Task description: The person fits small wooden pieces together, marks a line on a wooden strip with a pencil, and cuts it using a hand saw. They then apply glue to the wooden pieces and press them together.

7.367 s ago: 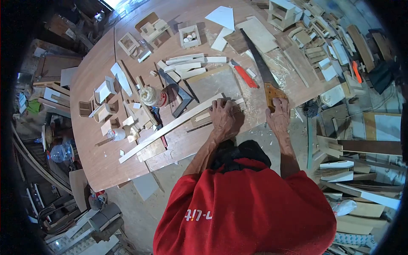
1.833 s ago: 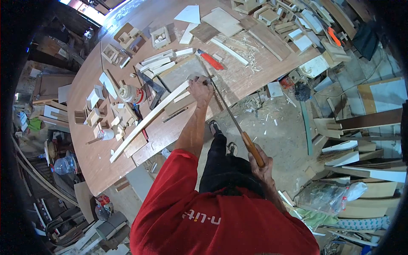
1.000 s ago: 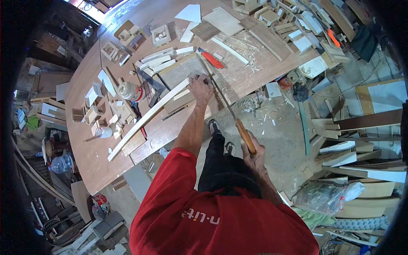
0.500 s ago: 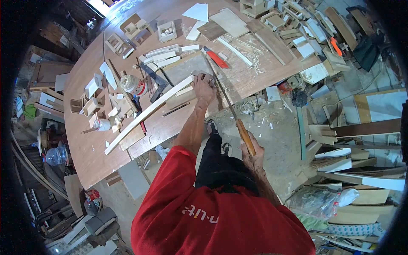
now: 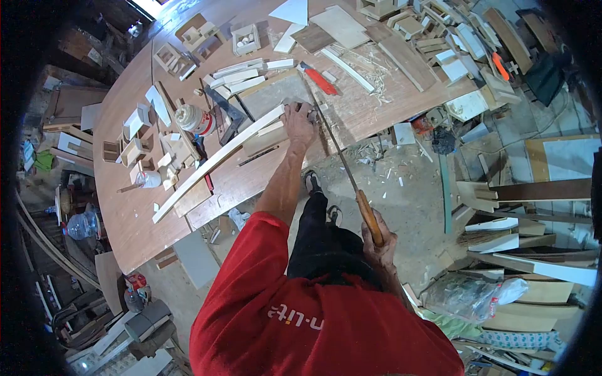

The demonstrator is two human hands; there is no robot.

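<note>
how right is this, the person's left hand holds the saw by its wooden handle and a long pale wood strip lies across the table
One thing is wrong: the head view shows the right hand holding the saw by its wooden handle. The left hand is at one end of the long pale wood strip, which does lie across the table.

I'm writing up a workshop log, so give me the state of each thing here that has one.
Left hand: curled over one end of the long strip
Right hand: closed around the saw's handle
Saw: held, blade seen nearly edge-on
Long strip: lying along the table
Red-handled tool: lying loose
Small box: open-topped, round white things inside
</note>
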